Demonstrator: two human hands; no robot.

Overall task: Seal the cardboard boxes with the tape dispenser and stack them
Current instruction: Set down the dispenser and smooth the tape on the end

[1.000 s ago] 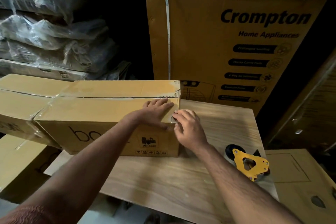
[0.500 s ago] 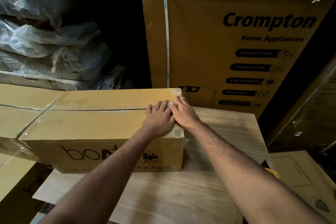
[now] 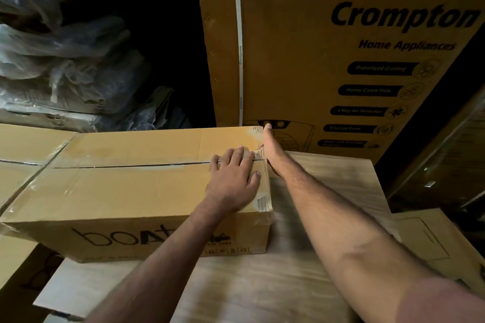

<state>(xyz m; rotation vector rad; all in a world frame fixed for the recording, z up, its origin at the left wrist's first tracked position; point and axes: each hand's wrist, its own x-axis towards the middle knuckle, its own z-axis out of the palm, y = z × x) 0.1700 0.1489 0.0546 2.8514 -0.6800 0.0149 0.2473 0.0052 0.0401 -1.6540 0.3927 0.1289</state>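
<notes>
Box: the boAt carton [image 3: 136,191] lies on the wooden bench [image 3: 262,283], its long axis running left to right, its top seam [image 3: 131,166] along that same line.
Left hand [image 3: 233,178]: flat on the top at the carton's right end, fingers [image 3: 236,156] straight and spread across the seam, gripping nothing.
Right hand [image 3: 271,151]: pressed against the right end face of the carton, straightened fingers reaching to the far top corner; whether anything is under them I cannot tell.
Tape: a clear strip [image 3: 258,149] shows over the right edge, just where the two hands meet.
Which way the work lies: the rest of the seam stretches leftward from the fingers, so I judge the left hand is the nearer one to smooth along it.
Dispenser: not in sight from here.
Neighbour: a second carton [image 3: 21,155] touches the first on its left.
Behind: a tall Crompton carton [image 3: 341,47] stands upright.
</notes>
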